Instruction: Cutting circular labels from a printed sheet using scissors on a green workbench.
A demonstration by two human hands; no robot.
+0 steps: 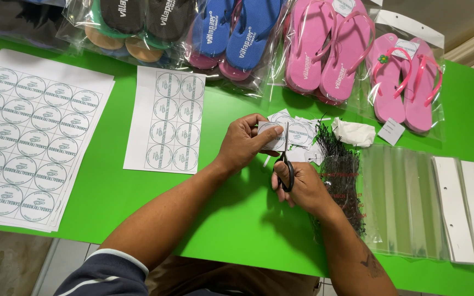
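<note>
Left hand (244,143) raised above green table (237,219), fingers pinched on small paper label (270,135). Right hand (303,186) just below, fingers curled through black-handled scissors (285,164), blades upright against label's edge.

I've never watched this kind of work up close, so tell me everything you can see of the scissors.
The scissors are small, with black loop handles and slim, pale metal blades. The right hand grips them, fingers through the loops, so much of the handles is hidden. They stand nearly upright in the picture, blades pointing away from the person, above the green table. The blades meet the edge of a small white paper piece printed with a round label, which the left hand pinches. How far the blades are parted is hard to tell.
</note>
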